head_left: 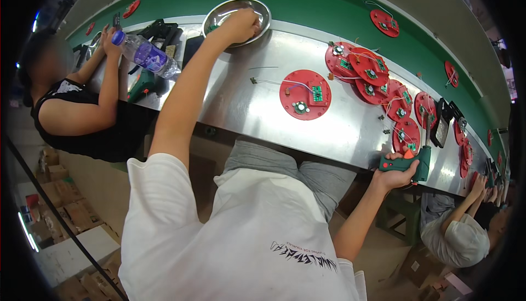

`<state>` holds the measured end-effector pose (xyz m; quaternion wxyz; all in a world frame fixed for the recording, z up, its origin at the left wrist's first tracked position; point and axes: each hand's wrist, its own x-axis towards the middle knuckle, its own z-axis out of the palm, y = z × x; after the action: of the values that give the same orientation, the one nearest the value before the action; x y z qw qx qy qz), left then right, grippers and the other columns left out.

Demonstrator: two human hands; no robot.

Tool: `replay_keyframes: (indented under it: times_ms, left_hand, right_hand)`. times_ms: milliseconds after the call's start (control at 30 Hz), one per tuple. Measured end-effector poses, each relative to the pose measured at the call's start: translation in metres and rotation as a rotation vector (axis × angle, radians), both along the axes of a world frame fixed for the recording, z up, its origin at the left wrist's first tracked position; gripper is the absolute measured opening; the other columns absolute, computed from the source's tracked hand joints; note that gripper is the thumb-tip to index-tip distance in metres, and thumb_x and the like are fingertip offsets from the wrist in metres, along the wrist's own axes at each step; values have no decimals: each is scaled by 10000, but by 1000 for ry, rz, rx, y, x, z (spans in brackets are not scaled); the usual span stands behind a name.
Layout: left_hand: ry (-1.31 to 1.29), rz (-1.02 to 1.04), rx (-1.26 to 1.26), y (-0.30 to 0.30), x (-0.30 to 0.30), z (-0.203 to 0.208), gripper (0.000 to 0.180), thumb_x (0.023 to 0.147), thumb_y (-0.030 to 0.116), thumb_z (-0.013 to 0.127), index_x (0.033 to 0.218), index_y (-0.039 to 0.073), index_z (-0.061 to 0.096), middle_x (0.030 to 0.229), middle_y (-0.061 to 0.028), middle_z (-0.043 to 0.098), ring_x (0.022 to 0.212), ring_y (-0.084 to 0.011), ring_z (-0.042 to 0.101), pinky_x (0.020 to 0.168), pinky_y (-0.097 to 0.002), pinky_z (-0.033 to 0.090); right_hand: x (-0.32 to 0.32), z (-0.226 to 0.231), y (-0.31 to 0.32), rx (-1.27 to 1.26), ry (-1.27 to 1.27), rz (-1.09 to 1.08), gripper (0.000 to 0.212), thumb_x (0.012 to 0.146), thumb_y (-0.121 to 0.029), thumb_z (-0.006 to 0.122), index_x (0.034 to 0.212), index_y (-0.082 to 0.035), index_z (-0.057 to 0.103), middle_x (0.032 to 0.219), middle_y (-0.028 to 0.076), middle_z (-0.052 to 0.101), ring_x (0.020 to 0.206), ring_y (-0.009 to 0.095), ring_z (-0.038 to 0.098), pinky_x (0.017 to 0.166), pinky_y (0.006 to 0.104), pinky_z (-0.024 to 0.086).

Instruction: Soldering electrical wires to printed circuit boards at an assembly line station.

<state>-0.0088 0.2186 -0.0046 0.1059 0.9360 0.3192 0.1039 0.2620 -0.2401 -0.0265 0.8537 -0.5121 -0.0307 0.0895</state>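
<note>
Likely parts pick: left hand (240, 26) curled in steel bowl (222, 13) (can't tell hold), right hand (398, 177) wrapped round green soldering gun (391, 164); lift-out needs rim clearance.

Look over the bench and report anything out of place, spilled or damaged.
The heap of red discs, right of the lone disc, looks somewhat askew: several overlap unevenly, whereas the lone one lies clear of them. No spill or damage is visible.
</note>
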Motion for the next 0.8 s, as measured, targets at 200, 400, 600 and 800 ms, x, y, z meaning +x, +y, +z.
replay_keyframes:
  times_ms: [200,400,600,800]
  left_hand:
    - [-531,-45,56,-14,-10,7,151,907,147,642,997,30,673,1001,-152,669,956,-307,637,844,-389,501]
    - [-771,-31,-7,-132,2,57,113,958,122,613,1015,25,631,831,-113,700,717,-248,686,640,-322,524]
    - [-660,-90,-157,-236,29,10,112,886,53,662,980,-8,653,873,-141,667,717,-289,649,655,-353,517]
    - [-656,21,-49,-254,36,-22,90,851,16,666,937,-11,659,837,-143,648,703,-303,642,631,-379,517]
  right_hand:
    - [2,-4,-3,-63,-34,47,504,1013,-453,395,1061,12,584,604,66,541,538,176,511,547,306,434]
    - [-9,-4,-6,-89,-276,244,480,1010,-391,416,1129,53,551,851,152,628,499,183,540,475,319,457]
    - [-40,2,-1,-105,-412,725,471,919,-139,595,1326,83,511,1091,224,661,571,210,615,503,303,492]
    - [-54,13,5,-222,-465,829,311,832,47,594,1132,95,657,970,193,710,548,153,609,486,264,470]
